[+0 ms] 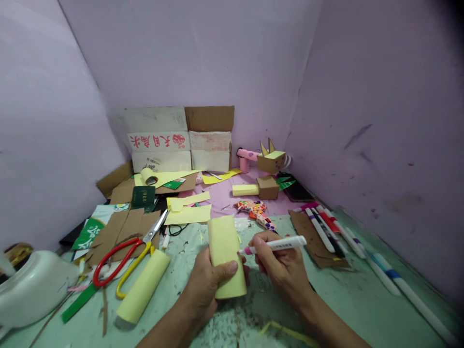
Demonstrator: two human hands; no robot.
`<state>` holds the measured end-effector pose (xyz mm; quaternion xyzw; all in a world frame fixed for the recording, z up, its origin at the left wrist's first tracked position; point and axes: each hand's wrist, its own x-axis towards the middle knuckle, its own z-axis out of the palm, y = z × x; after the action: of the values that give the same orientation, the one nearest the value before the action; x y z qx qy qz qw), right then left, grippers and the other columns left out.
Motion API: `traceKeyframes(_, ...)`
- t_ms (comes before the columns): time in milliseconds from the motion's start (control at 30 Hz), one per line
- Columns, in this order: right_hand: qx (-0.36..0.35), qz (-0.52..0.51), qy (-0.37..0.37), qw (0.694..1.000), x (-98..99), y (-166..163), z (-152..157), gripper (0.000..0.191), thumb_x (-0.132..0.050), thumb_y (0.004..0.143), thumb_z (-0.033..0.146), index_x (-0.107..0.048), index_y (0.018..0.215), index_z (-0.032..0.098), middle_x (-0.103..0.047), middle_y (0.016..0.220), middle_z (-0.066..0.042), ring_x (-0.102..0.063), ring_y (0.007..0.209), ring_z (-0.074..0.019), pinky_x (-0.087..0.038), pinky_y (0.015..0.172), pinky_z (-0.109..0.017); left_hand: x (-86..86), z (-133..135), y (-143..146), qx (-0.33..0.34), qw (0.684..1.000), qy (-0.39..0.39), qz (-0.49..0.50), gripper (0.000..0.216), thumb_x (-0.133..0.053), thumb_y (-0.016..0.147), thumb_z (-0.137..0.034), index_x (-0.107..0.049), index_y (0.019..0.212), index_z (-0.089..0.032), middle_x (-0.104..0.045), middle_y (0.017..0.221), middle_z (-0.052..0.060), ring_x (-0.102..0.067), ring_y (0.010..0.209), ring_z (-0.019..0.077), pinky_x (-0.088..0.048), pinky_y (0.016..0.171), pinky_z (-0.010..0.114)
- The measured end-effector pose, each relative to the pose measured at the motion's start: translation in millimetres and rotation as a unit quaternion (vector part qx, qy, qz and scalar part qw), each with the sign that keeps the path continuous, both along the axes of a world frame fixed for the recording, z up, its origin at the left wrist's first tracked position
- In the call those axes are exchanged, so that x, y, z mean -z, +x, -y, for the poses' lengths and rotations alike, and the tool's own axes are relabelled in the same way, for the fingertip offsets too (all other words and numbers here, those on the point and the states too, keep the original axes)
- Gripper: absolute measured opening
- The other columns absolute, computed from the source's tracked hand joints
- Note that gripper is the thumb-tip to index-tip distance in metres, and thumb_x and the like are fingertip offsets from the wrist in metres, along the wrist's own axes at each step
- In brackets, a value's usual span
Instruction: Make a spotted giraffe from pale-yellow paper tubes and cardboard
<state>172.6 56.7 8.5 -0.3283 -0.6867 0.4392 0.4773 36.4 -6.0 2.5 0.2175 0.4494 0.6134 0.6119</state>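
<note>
A green tabletop stretched beneath everything; an opened cardboard box stood along the back; red-and-yellow scissors lay to the left, near a second tube; the left hand grasped a yellow paper tube in front of the person; the right hand pinched a white marker, its pinkish tip at the tube's right side, whether touching I could not tell

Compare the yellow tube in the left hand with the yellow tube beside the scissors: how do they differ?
The held tube is in the left hand; the other tube lies on the table. The held tube's far end leans slightly left; the other tube slants right. Both are pale yellow and elongated.
</note>
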Motion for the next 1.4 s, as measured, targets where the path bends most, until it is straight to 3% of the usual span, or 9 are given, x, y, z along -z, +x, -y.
traceKeyframes(200, 0.042, -0.013, 0.024, 0.999, 3.6, 0, -3, 0.032, -0.049, 0.092, 0.037, -0.059, 0.069, 0.018, -0.05, 0.054, 0.002, -0.046, 0.045, -0.0107, -0.037, 0.041, -0.022, -0.7, 2, 2, 0.012, 1.0, -0.008, -0.015, 0.05, -0.088, 0.049, -0.027, -0.066, 0.091, -0.011, -0.071, 0.073, 0.007, -0.065, 0.062, 0.02, -0.052, 0.058, 0.03)
traceKeyframes(500, -0.002, -0.091, -0.034, 0.995, 0.4, -2, 0, 0.029, -0.053, 0.091, 0.042, -0.062, 0.079, 0.018, -0.055, 0.058, 0.003, -0.051, 0.046, -0.0111, -0.043, 0.044, -0.023, -1.9, 2, 3, 0.032, 0.999, 0.001, -0.03, 0.047, -0.086, 0.05, -0.028, -0.068, 0.09, -0.01, -0.07, 0.072, 0.007, -0.063, 0.061, 0.0193, -0.049, 0.056, 0.028)
traceKeyframes(633, 0.056, -0.117, -0.086, 0.988, -0.8, -4, -4, 0.032, -0.059, 0.086, 0.046, -0.061, 0.106, 0.021, -0.069, 0.085, -0.004, -0.066, 0.069, -0.0172, -0.055, 0.067, -0.032, -4.6, 1, 3, 0.026, 0.999, -0.008, -0.022, 0.041, -0.085, 0.049, -0.026, -0.068, 0.083, -0.011, -0.07, 0.074, 0.008, -0.064, 0.064, 0.0205, -0.051, 0.06, 0.031)
traceKeyframes(733, 0.009, -0.128, -0.148, 0.981, -1.4, -8, -7, 0.038, -0.07, 0.075, 0.044, -0.057, 0.104, 0.022, -0.07, 0.096, -0.006, -0.067, 0.086, -0.0217, -0.053, 0.079, -0.035, -4.9, 1, 4, 0.034, 0.999, -0.007, -0.021, 0.046, -0.087, 0.047, -0.027, -0.069, 0.087, -0.011, -0.069, 0.073, 0.007, -0.063, 0.063, 0.0193, -0.05, 0.059, 0.03)
traceKeyframes(900, -0.033, -0.171, -0.262, 0.949, -1.2, -12, -7, 0.036, -0.074, 0.069, 0.037, -0.054, 0.095, 0.023, -0.059, 0.068, 0.004, -0.056, 0.058, -0.015, -0.045, 0.051, -0.025, -6.9, 6, 9, 0.079, 0.997, -0.009, -0.025, 0.056, -0.088, 0.044, -0.029, -0.068, 0.092, -0.009, -0.069, 0.072, 0.007, -0.061, 0.058, 0.0171, -0.049, 0.056, 0.027)
traceKeyframes(1000, -0.02, -0.21, -0.296, 0.932, -2.9, -10, -9, 0.038, -0.074, 0.068, 0.036, -0.052, 0.095, 0.024, -0.055, 0.062, 0.006, -0.049, 0.051, -0.0131, -0.04, 0.046, -0.023, -7.2, 10, 11, 0.112, 0.993, -0.02, -0.015, 0.059, -0.089, 0.046, -0.032, -0.066, 0.095, -0.009, -0.07, 0.077, 0.01, -0.066, 0.065, 0.0207, -0.052, 0.057, 0.029)
traceKeyframes(1167, 0.014, -0.203, -0.242, 0.949, -8.1, -7, -15, 0.036, -0.076, 0.068, 0.039, -0.056, 0.093, 0.022, -0.057, 0.066, 0.005, -0.052, 0.057, -0.0128, -0.044, 0.054, -0.024, 1.1, 11, 15, 0.14, 0.99, -0.03, -0.014, 0.052, -0.088, 0.05, -0.036, -0.065, 0.086, -0.008, -0.07, 0.074, 0.011, -0.066, 0.06, 0.0194, -0.052, 0.051, 0.026)
traceKeyframes(1300, 0.078, -0.176, -0.149, 0.97, -10.4, 0, -16, 0.039, -0.063, 0.082, 0.052, -0.061, 0.106, 0.021, -0.071, 0.089, -0.005, -0.064, 0.078, -0.0193, -0.051, 0.078, -0.036, 4.6, 5, 13, 0.043, 0.998, -0.05, -0.016, 0.051, -0.088, 0.048, -0.036, -0.064, 0.084, -0.008, -0.07, 0.069, 0.011, -0.066, 0.057, 0.019, -0.053, 0.049, 0.026)
traceKeyframes(1400, 0.139, -0.155, -0.09, 0.974, -11.1, 4, -10, 0.044, -0.052, 0.089, 0.056, -0.068, 0.106, 0.019, -0.071, 0.075, -0.005, -0.062, 0.064, -0.0182, -0.051, 0.065, -0.033, 0.8, 1, 12, -0.017, 0.997, -0.074, -0.031, 0.051, -0.087, 0.044, -0.032, -0.063, 0.081, -0.008, -0.07, 0.066, 0.011, -0.066, 0.054, 0.0196, -0.052, 0.047, 0.025)
